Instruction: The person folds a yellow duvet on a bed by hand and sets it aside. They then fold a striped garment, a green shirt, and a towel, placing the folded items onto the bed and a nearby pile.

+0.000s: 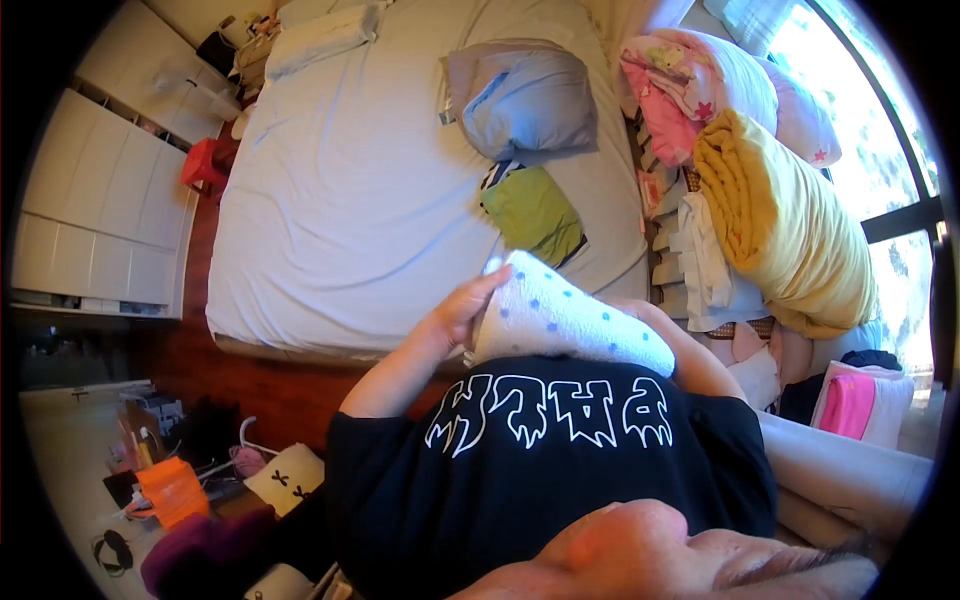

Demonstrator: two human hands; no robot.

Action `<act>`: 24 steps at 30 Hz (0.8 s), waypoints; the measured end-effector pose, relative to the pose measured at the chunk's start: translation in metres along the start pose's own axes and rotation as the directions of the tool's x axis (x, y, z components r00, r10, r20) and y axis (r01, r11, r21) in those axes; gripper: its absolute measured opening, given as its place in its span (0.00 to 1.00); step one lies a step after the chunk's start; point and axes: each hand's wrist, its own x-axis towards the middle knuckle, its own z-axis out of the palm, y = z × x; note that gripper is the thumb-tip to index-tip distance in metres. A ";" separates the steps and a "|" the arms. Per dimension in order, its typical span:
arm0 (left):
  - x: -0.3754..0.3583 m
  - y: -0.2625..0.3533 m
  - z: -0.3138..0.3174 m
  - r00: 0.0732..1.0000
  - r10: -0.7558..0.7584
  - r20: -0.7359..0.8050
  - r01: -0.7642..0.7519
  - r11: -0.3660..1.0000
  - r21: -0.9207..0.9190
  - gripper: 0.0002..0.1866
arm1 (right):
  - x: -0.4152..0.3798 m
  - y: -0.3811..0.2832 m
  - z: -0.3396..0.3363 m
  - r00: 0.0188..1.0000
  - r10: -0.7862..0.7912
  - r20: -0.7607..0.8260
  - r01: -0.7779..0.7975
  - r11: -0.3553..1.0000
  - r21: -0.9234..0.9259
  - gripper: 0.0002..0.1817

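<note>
A white cloth with blue and grey dots [570,315] is held in front of my chest, folded into a thick bundle. My left hand [468,308] grips its end on the left side of the view, fingers closed round the edge. At the other end, my right hand [637,312] is mostly hidden behind the cloth, and its fingers do not show. Just beyond the bundle, a folded green cloth [535,215] lies on the bed [340,210], beside a grey-blue pillow [530,105].
Rolled yellow bedding [785,220] and pink bedding [700,80] are piled by the window on the right. A red stool [203,165] stands left of the bed, near white cabinets [95,190]. An orange item [172,490] is among clutter at lower left.
</note>
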 end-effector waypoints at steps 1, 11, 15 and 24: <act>0.000 -0.002 -0.012 0.998 0.066 -0.023 -0.065 0.996 0.056 0.23 | 0.000 0.006 0.001 1.000 -0.002 -0.010 0.003 0.999 0.037 0.23; -0.005 -0.080 -0.100 0.725 0.536 -0.433 -0.095 0.700 0.708 0.22 | 0.003 0.055 0.007 0.997 -0.057 -0.044 0.068 0.955 0.290 0.25; -0.005 -0.121 -0.096 0.760 0.263 -0.594 0.091 0.862 0.499 0.29 | -0.002 0.074 -0.005 0.996 -0.043 -0.080 0.068 0.936 0.346 0.26; 0.078 -0.103 -0.041 0.938 0.275 -0.210 -0.302 0.947 -0.110 0.46 | -0.008 0.079 -0.033 0.981 -0.039 -0.190 0.120 0.893 0.433 0.28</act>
